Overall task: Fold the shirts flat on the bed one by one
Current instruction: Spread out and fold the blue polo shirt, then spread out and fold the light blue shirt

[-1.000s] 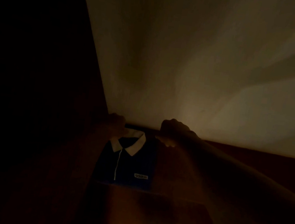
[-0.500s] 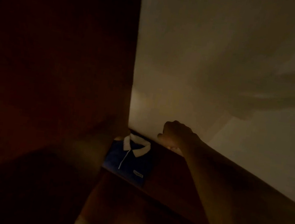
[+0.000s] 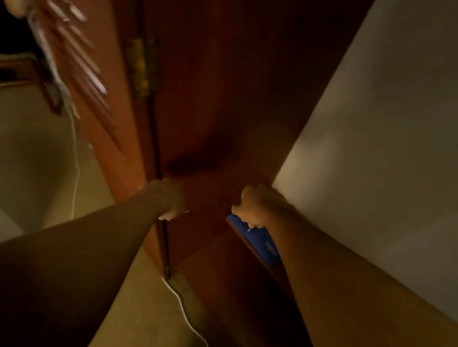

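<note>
While two hands (image 3: 169, 199) (image 3: 258, 207) curl, one blue shirt (image 3: 266, 244) shows

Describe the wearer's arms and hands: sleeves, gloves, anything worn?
The left forearm and right forearm are bare right to the frame edge; no sleeve or cuff shows. The left hand and right hand have no gloves. No watch, band or ring is visible, though dim light and blur could hide small items.
</note>
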A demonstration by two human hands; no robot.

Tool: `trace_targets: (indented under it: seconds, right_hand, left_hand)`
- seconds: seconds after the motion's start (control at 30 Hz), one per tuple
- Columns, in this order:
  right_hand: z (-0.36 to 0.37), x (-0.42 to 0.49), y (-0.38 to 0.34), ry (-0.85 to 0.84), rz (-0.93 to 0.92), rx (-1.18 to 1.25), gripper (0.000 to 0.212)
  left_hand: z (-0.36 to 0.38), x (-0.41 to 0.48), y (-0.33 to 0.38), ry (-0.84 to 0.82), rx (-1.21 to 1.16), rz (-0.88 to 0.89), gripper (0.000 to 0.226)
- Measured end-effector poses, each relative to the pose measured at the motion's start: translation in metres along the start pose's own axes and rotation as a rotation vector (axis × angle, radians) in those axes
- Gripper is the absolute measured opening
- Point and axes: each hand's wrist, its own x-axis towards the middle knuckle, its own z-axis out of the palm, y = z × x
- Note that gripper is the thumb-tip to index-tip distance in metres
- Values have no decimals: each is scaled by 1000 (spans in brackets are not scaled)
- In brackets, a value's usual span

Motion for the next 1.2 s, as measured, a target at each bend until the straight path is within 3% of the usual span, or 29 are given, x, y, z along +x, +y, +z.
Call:
trace_targets:
  seconds: [0.13, 0.27, 0.57, 1.2]
  right_hand:
    - [23, -19, -54, 1, -99, -45, 39]
    - [52, -42, -113, -54, -179, -122, 34]
    - [109, -93, -262, -86, -417, -254, 30]
    - [224, -242, -616, -179, -1024, -552, 31]
  left_hand:
    - [35, -36, -61, 12, -101, -70, 34]
    - [74, -79, -118, 20, -108, -145, 24]
    - [144, -202, -245, 79, -319, -396, 39]
    - [304, -506, -467, 181, -749, -1053, 30]
